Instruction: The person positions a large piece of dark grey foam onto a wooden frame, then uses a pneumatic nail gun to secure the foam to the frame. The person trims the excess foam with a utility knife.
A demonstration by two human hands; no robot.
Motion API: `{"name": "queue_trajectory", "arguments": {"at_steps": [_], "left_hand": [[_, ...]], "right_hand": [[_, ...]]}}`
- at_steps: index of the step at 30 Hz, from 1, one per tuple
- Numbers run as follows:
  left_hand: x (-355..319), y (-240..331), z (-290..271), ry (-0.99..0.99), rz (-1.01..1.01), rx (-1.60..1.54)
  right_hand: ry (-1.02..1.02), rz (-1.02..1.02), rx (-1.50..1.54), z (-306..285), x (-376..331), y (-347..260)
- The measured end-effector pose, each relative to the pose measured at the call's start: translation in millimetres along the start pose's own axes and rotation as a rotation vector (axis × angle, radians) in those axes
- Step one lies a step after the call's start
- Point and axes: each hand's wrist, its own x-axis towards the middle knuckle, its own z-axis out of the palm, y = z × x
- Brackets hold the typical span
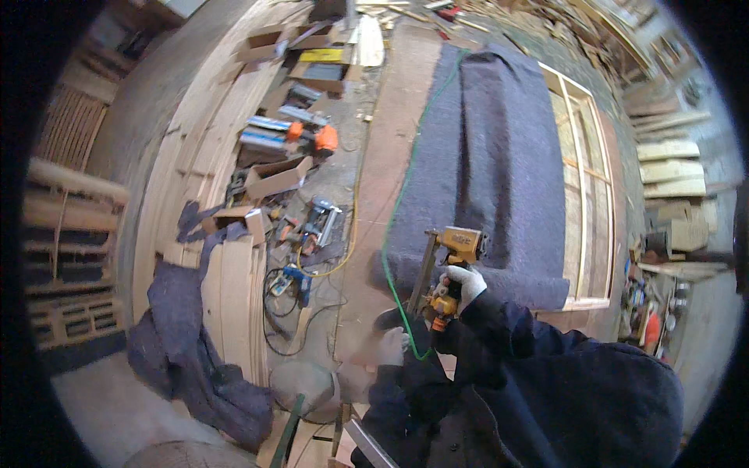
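My right hand (466, 285), in a white glove, is closed round the handle of a yellow and black pneumatic nail gun (462, 244). The tool's long metal magazine points down toward my lap. My left hand (392, 345), also gloved, is low in front of me beside the green air hose (390, 265); it is blurred, and its fingers do not show clearly. Just beyond my hands lies a grey-blue felt sheet (507, 156), with a thick fold along its length and a rolled near edge. Part of a pale wooden frame (577, 168) shows at its right side.
To the left are a second nail gun (320, 222), a blue tool (299, 285), an orange tool (325, 139) and cardboard boxes (277, 177). Long planks (234, 296) and a heap of dark felt (183, 335) lie farther left. Wood scraps and hand tools line the right side.
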Motion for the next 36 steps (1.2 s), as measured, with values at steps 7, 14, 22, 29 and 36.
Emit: {"name": "queue_trajectory", "arguments": {"at_steps": [7,14,22,29,36], "left_hand": [[-56,15,85,-0.213,0.199,0.672],[-86,20,152,-0.709,0.118,1.183],[48,-42,103,-1.221,-0.087,2.000],[208,-90,112,-0.941,-0.154,2.460],[295,-243,290,-0.803,0.824,1.856]], "right_hand": [[0.207,0.135,0.163,-153,-48,-7],[0.379,0.210,0.420,-256,-64,2],[0.684,-0.070,0.698,-407,-14,64],[0.863,-0.205,0.700,-610,76,180],[1.058,-0.130,0.386,-813,164,280]]}}
